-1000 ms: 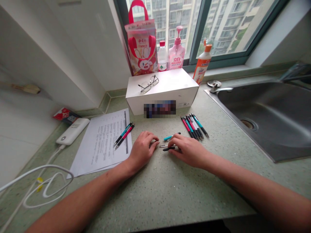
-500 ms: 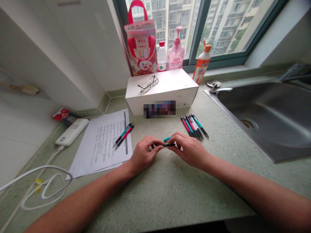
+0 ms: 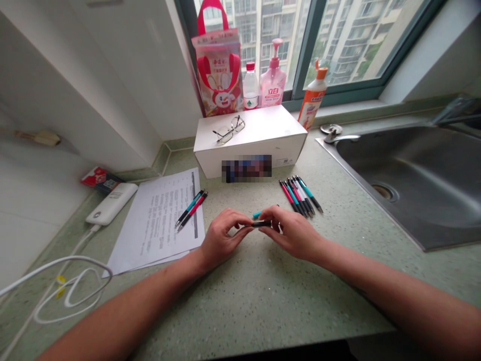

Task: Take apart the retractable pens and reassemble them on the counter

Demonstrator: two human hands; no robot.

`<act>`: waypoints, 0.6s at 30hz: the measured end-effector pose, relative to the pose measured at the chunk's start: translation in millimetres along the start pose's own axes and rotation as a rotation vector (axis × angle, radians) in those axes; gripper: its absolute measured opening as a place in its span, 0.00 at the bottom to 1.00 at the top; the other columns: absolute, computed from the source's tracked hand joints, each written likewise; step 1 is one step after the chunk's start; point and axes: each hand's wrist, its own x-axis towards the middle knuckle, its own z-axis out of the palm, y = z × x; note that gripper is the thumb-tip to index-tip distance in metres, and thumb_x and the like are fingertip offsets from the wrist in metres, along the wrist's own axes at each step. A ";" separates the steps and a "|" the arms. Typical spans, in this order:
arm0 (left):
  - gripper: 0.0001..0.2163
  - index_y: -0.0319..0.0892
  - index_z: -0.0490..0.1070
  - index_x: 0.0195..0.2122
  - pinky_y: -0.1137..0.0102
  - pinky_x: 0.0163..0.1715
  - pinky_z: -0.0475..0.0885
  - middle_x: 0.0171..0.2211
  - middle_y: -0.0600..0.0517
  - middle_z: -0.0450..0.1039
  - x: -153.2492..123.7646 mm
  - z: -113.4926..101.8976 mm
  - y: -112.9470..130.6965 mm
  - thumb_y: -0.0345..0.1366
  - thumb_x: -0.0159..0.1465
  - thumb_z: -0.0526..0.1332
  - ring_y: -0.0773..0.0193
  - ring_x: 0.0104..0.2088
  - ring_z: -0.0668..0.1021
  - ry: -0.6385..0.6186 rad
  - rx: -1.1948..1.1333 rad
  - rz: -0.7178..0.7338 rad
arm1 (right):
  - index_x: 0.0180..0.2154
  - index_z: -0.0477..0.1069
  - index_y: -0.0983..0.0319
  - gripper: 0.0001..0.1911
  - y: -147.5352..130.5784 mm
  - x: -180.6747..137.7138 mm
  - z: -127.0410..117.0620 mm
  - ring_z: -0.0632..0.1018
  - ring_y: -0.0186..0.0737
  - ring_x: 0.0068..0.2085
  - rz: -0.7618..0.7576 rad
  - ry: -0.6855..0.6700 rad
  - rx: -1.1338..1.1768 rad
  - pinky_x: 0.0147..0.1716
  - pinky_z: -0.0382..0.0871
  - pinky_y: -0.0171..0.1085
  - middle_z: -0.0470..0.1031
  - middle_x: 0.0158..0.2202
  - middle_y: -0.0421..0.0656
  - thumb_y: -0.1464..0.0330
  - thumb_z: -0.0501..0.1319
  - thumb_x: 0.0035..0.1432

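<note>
Above the middle of the counter, my left hand (image 3: 224,234) and my right hand (image 3: 295,231) face each other. Between them lies a slim black pen part (image 3: 260,224), pinched at its left end by my left fingertips and at its right by my right thumb and fingers. Its ends are partly covered by the fingers. Just behind it, a teal pen barrel (image 3: 257,215) rests on the counter, partly hidden by my right hand. Several pens (image 3: 296,196) in pink, teal and white with black grips lie side by side beyond my right hand.
Printed sheets (image 3: 158,220) lie at the left, bearing a teal pen (image 3: 192,204) and a red pen (image 3: 197,208). A white power bank (image 3: 112,203) with a cable sits beside them. Behind stands a white box (image 3: 263,133) with glasses (image 3: 230,130) on top. A steel sink (image 3: 417,200) is at right.
My right fingers have shifted slightly along the black pen part, and its right end no longer sticks out past them as before. My left hand stays nearly still.
</note>
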 end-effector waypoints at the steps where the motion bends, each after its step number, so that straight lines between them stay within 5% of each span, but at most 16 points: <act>1: 0.02 0.41 0.76 0.39 0.67 0.36 0.75 0.33 0.49 0.79 0.0 0.0 0.0 0.32 0.66 0.66 0.63 0.34 0.79 0.002 0.001 0.017 | 0.44 0.72 0.61 0.10 -0.1 0.2 -0.1 0.75 0.37 0.30 -0.008 -0.002 -0.008 0.30 0.65 0.36 0.79 0.34 0.42 0.63 0.61 0.65; 6: 0.03 0.42 0.76 0.39 0.67 0.37 0.75 0.34 0.49 0.79 0.2 0.2 0.1 0.31 0.65 0.66 0.63 0.35 0.79 0.015 0.021 0.045 | 0.39 0.74 0.60 0.13 0.4 2.2 0.7 0.78 0.40 0.36 -0.040 -0.043 -0.041 0.35 0.66 0.38 0.80 0.35 0.44 0.62 0.55 0.70; 11: 0.02 0.42 0.75 0.39 0.66 0.37 0.76 0.33 0.49 0.79 0.5 0.1 0.1 0.31 0.66 0.66 0.63 0.35 0.79 0.026 0.032 0.054 | 0.49 0.71 0.61 0.15 0.9 0.1 1.1 0.76 0.36 0.30 -0.006 -0.027 0.019 0.31 0.66 0.36 0.79 0.33 0.41 0.62 0.62 0.64; 18: 0.03 0.42 0.76 0.40 0.67 0.37 0.76 0.34 0.49 0.79 -0.2 0.3 -1.1 0.31 0.66 0.66 0.64 0.35 0.79 0.035 0.026 0.070 | 0.40 0.75 0.61 0.15 1.5 1.9 -0.7 0.77 0.39 0.35 -0.053 -0.045 -0.026 0.35 0.66 0.38 0.79 0.35 0.44 0.60 0.53 0.70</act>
